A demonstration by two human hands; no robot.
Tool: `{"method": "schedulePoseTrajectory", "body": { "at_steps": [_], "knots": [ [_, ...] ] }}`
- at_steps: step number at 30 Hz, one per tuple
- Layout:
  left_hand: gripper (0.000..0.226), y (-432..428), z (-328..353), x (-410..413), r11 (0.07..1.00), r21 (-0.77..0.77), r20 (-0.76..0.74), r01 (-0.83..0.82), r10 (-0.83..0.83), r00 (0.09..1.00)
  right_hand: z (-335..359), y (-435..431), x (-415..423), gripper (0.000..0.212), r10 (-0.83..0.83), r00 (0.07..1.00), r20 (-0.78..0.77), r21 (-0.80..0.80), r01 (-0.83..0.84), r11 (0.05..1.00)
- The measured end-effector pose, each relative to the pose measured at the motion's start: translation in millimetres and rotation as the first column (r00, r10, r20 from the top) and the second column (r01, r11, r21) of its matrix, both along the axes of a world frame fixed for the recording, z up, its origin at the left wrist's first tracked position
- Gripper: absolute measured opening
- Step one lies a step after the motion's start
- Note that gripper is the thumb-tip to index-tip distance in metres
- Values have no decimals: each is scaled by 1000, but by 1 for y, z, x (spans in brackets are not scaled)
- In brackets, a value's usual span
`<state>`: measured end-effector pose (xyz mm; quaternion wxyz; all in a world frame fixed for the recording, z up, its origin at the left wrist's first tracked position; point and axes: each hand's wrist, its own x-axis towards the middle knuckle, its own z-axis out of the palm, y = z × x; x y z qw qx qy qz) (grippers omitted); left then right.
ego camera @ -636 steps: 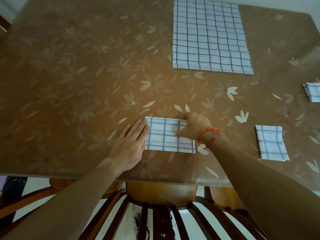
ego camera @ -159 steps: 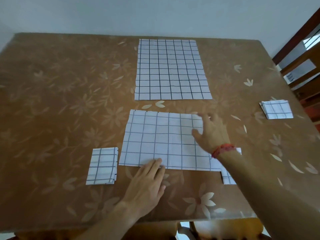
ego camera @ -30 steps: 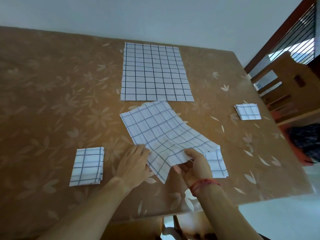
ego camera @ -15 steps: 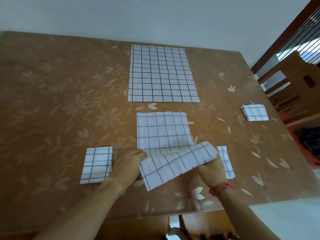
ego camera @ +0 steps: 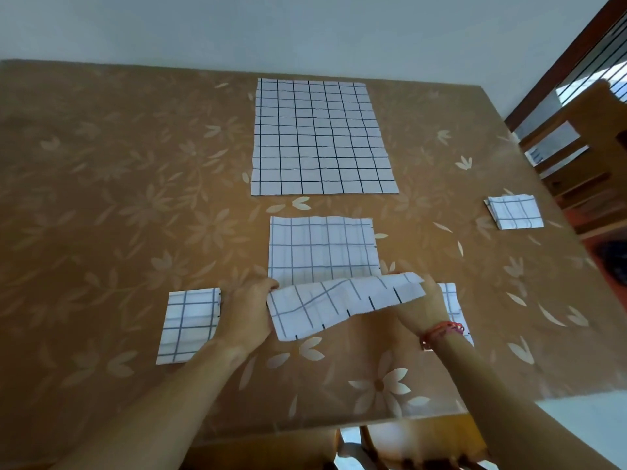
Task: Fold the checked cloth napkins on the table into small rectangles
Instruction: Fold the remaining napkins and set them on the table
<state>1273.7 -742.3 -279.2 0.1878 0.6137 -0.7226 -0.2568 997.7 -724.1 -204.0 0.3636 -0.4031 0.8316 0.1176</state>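
Mid-fold: my left hand (ego camera: pixel 249 307) and right hand (ego camera: pixel 420 305) both pinch the napkin (ego camera: pixel 322 249) by its near edge, raised off the counter (ego camera: pixel 118 198). Next I'd say it goes over, lined up with the far edge.

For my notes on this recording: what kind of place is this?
Probably a home dining room: a table with a flowered cover, a wooden chair beside it, and a checked napkin being folded on it.
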Motion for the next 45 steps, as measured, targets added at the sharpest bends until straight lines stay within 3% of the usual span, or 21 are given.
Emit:
{"method": "schedulePoseTrajectory", "body": {
  "at_steps": [2, 3, 5, 10, 15, 19, 22, 25, 28, 37, 45],
  "knots": [
    [26, -6, 1, -4, 998, 45, 34, -54, 53, 998, -16, -12, 7, 36, 45, 986, 162, -335, 12, 942],
    [28, -9, 2, -6, 993, 73, 41, -94, 91, 995, -24, -20, 7, 27, 8, 981, 192, -521, 96, 848],
    [24, -15, 2, -9, 980, 107, 24, -169, 168, 986, -32, -35, 10, 29, -7, 972, 234, -611, 153, 776],
    [24, -22, -4, -8, 949, 194, -44, -247, 260, 965, -42, -60, 18, 52, -33, 945, 327, -614, 239, 752],
    [38, -16, 1, -10, 964, 150, 45, -220, 216, 975, -50, -67, 22, 66, 43, 958, 282, -674, 166, 720],
    [35, -1, 8, -15, 986, -164, 253, 37, 6, 967, -57, -62, 25, 72, 179, 979, 102, -705, -56, 707],
    [32, 12, 6, -24, 932, -240, 286, 272, -200, 937, -58, -46, 35, 65, 319, 944, -81, -670, -289, 684],
    [43, 27, -4, -36, 899, -188, 360, 396, -312, 879, -69, -14, 49, 58, 460, 844, -276, -602, -526, 602],
    [54, 30, -16, -41, 915, -117, 417, 385, -307, 855, -86, 3, 58, 60, 549, 774, -315, -526, -624, 578],
    [57, 22, -28, -45, 926, -71, 447, 371, -303, 842, -104, -7, 61, 70, 607, 743, -282, -456, -661, 597],
    [60, 23, -31, -34, 930, -42, 474, 364, -302, 827, -108, -4, 62, 71, 633, 706, -316, -446, -700, 558]
  ]
}}
